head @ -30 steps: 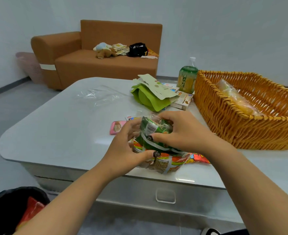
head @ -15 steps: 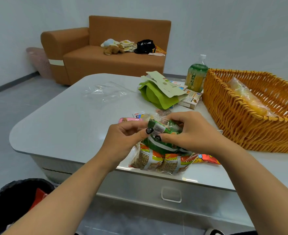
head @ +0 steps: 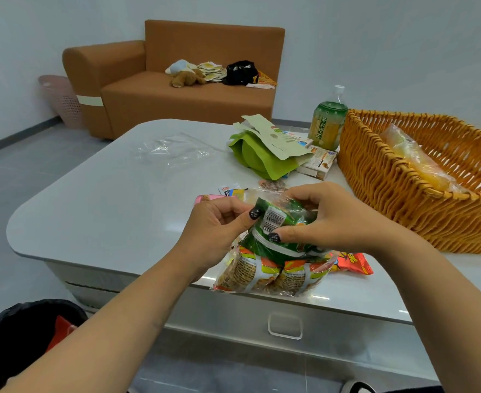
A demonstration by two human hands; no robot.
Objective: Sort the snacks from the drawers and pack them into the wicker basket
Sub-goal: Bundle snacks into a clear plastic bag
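From the head camera, the only view I had, my left hand [head: 219, 222] and my right hand [head: 327, 219] met just right of the frame's centre, both on the clear bag of snack packets [head: 273, 251]. My left thumb and curled fingers pinched the bag's upper left corner beside the barcode. My right thumb pressed on the green packet from below while the other fingers curled over the bag's top, so both hands were closed on it and neither was spread.

The bag stood roughly upright, its long axis running from my hands down toward the lower middle of the frame, where the orange packets at its bottom rested on the white table [head: 97, 211] near the front edge. A red packet [head: 352, 262] lay flat just right of it.

The wicker basket [head: 404, 199] sat to the right and slightly above my hands in the frame, already holding a yellow packet [head: 421, 165]. My right hand was the nearer one to it, so I judged the bag would have to travel rightward and up over the near rim, with the right hand best placed to carry it.
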